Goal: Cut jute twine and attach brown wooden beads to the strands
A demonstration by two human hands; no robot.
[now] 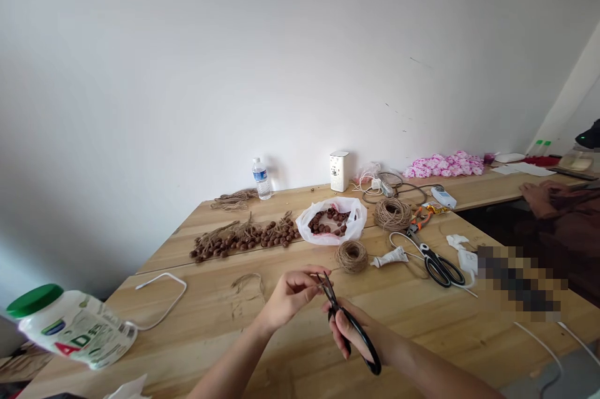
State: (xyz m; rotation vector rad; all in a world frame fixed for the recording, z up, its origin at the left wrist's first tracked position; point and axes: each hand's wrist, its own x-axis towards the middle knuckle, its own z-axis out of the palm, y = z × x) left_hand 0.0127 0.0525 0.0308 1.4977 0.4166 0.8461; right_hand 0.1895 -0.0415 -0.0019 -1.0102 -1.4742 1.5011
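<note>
My right hand (pixel 356 327) holds a pair of black-handled scissors (pixel 368 341), the blades parted and pointing away from me. Fingers pinched together, my left hand (pixel 291 294) is right at the blade tips; whatever it grips is too small to make out. Just beyond the hands sits a small ball of jute twine (pixel 351 256). Loose twine strands (pixel 248 283) lie on the wood left of my left hand. Farther back, bunches of brown nut-like balls tied with twine (pixel 248 238) form a row, beside a white plastic bag (pixel 309 233) with more brown balls inside.
On the right lie a larger twine roll (pixel 392 214), orange-handled pliers (pixel 420 220), black-and-white scissors (pixel 440 266), a white tube (pixel 391 257) and cables. A water bottle (pixel 261 180) and white box (pixel 339 172) stand by the wall. A green-lidded jar (pixel 79 327) is at left. Another person's hand (pixel 539 199) shows far right.
</note>
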